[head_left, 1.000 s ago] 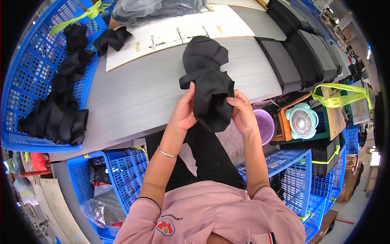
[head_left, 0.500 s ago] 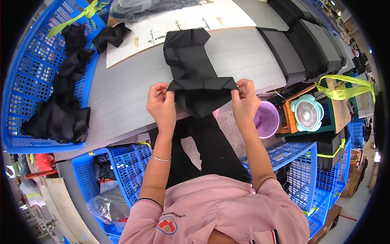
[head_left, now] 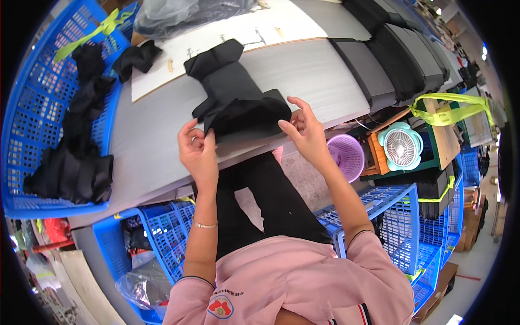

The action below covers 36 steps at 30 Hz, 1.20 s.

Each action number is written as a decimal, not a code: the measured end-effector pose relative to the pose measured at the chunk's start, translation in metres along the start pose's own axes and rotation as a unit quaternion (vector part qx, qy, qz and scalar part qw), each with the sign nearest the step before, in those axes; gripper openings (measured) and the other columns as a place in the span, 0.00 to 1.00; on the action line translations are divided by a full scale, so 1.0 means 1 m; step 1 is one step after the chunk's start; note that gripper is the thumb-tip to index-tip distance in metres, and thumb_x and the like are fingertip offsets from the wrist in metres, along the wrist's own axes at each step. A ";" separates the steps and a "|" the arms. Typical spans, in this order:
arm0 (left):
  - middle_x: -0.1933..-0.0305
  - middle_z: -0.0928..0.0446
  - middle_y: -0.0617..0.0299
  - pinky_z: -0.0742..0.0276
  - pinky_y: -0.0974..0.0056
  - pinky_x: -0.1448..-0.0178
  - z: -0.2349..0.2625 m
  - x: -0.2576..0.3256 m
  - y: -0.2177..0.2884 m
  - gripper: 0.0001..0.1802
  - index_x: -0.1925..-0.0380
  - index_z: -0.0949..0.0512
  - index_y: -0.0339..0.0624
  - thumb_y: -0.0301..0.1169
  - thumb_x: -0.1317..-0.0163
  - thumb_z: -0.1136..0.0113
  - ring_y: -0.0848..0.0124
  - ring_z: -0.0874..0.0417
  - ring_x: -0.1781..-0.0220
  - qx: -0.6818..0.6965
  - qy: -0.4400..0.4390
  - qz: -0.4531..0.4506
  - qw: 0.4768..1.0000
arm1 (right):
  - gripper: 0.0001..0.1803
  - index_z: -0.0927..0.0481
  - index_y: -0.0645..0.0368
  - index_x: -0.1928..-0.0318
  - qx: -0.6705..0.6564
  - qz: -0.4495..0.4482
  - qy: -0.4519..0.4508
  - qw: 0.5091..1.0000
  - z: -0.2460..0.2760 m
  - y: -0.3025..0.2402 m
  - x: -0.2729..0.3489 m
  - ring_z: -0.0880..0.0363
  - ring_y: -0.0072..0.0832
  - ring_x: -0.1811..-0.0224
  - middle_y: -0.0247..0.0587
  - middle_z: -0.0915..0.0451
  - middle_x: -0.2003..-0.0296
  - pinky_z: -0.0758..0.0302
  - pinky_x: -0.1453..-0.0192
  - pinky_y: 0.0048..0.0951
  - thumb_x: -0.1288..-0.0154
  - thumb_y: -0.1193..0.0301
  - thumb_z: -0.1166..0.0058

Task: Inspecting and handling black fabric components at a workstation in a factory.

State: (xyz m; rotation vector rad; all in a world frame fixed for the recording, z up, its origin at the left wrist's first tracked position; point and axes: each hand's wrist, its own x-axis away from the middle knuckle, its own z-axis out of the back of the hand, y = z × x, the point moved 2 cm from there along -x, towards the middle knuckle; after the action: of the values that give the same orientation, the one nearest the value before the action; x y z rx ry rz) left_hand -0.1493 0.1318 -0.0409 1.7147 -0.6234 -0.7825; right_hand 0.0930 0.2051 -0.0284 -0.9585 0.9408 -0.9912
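A black folded fabric piece (head_left: 244,116) lies on the grey tabletop (head_left: 146,141) in front of me, its near flap bulging up and its far end angled to the left. My left hand (head_left: 197,154) is at its left near corner, fingers loosely bent and apart, the thumb tip against or just beside the cloth. On the opposite side my right hand (head_left: 309,135) has thumb and forefinger spread wide, close to the right corner of the flap. Whether the right fingertips touch the cloth, I cannot tell. Neither hand visibly grips it.
A blue basket (head_left: 32,141) with black cloth pieces stands left. Behind the fabric lie a white board (head_left: 303,24) and clear plastic (head_left: 168,16). Stacked dark panels (head_left: 360,73) sit at right, above a purple bin (head_left: 346,157), a small fan (head_left: 401,147) and blue crates (head_left: 398,227).
Both hands have loosened from the fabric's near corners, which they were pinching. The piece now rests lower on the table, its flap turned up and its far end swung left.
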 end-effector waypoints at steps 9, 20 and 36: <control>0.45 0.26 0.54 0.30 0.77 0.68 0.017 0.037 0.006 0.29 0.35 0.35 0.38 0.18 0.35 0.40 0.80 0.23 0.66 -0.034 0.005 -0.025 0.999 | 0.34 0.22 0.54 0.38 0.559 -0.012 0.347 0.753 0.199 0.080 -0.079 0.24 0.45 0.41 0.46 0.23 0.44 0.26 0.42 0.43 0.43 0.54 0.30; 0.53 0.17 0.56 0.28 0.77 0.67 0.003 0.088 0.001 0.15 0.46 0.24 0.34 0.26 0.30 0.42 0.79 0.19 0.64 0.037 -0.148 0.121 0.981 | 0.11 0.14 0.56 0.65 0.499 0.071 0.224 0.834 0.235 0.061 -0.088 0.17 0.44 0.57 0.43 0.16 0.63 0.21 0.54 0.41 0.34 0.61 0.41; 0.37 0.26 0.61 0.30 0.56 0.30 -0.097 0.171 -0.066 0.49 0.35 0.31 0.47 0.70 0.48 0.38 0.68 0.27 0.33 0.375 -0.443 0.511 0.634 | 0.08 0.28 0.63 0.52 0.197 -0.078 -0.040 0.976 0.019 -0.046 0.192 0.17 0.40 0.61 0.53 0.17 0.48 0.23 0.57 0.36 0.23 0.71 0.53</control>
State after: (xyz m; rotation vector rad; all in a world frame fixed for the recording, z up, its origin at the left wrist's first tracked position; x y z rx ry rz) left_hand 0.0365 0.0826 -0.1188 1.1143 -2.6250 -0.4409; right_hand 0.1503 0.0151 -0.0153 -0.7359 0.5763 -1.2103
